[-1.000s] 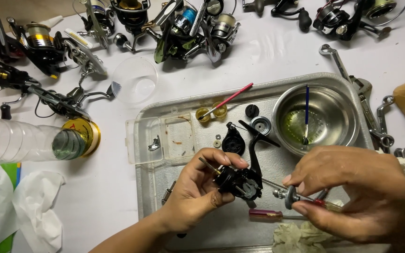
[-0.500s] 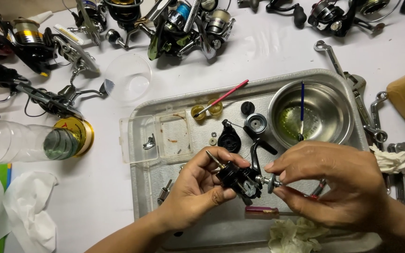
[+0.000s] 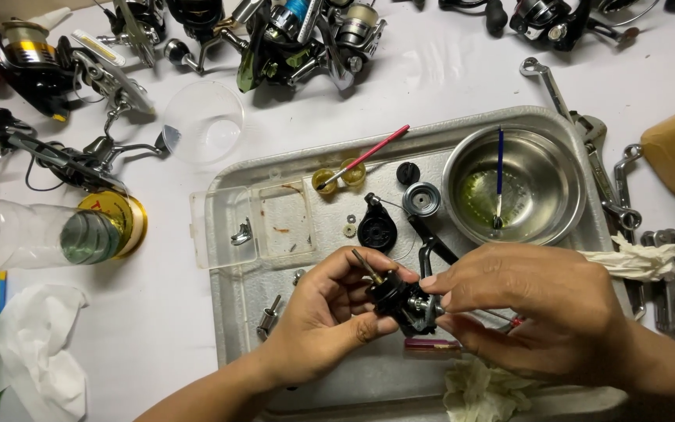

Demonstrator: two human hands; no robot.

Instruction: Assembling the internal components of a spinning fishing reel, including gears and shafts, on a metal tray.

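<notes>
Over a metal tray [image 3: 228, 297], my left hand [image 3: 330, 312] grips a black fishing reel body [image 3: 401, 298] with a brass shaft poking up to the left. My right hand [image 3: 533, 312] closes on the reel's right side, its fingers around a small metal part there. A red-handled tool [image 3: 431, 343] lies on the tray just under the reel. Loose reel parts lie behind: a black side cover [image 3: 376, 230], a round grey spool piece [image 3: 421, 198] and a tiny gear [image 3: 348, 230].
A steel bowl [image 3: 556, 168] holds greenish liquid and a blue brush. A clear plastic box [image 3: 251, 227], a red brush [image 3: 365, 156], several reels [image 3: 291, 39] at the back, wrenches [image 3: 587, 133], a plastic bottle [image 3: 33, 234], a clear cup [image 3: 201, 121] and tissues [image 3: 33, 344] surround the tray.
My right hand moved left from the red-handled tool onto the reel and now covers its right side. The left hand keeps its hold; the view shifted slightly.
</notes>
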